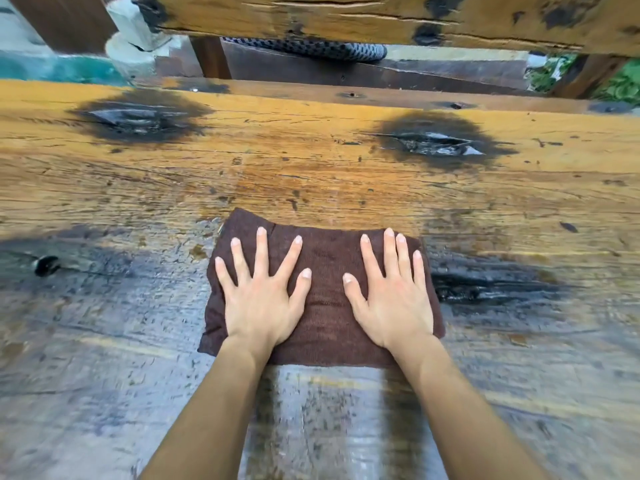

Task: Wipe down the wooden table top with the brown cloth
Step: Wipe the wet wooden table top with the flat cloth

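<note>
**Both hands flat on the brown cloth**

Two bare forearms reach up from the bottom edge of the view, and each ends in a hand laid palm-down on the cloth [325, 296]. The left hand [258, 299] has its fingers spread wide, covering the cloth's left half. The right hand [394, 299] lies on the right half with its four fingers closer together and the thumb angled inward. Neither hand grips anything; both are open and pressed flat, with a strip of cloth showing between the two thumbs.

The cloth is dark brown with a fine ribbed weave, lying as a flat, roughly rectangular pad. Its far left corner rises to a soft peak, the near edge runs straight just behind the wrists, and the left side bulges a little. It sits in the middle of the tabletop [346, 174], slightly nearer the person than the far edge.

The tabletop is rough, weathered wood. The far part is orange-yellow, with two black charred-looking knots, one on the left [138, 119] and one on the right [440, 142]. The near part looks grey and glossy and is streaked with motion blur. Another dark patch [485, 285] lies just right of the cloth.

A heavy timber beam [346, 19] crosses beyond the tabletop.
</note>
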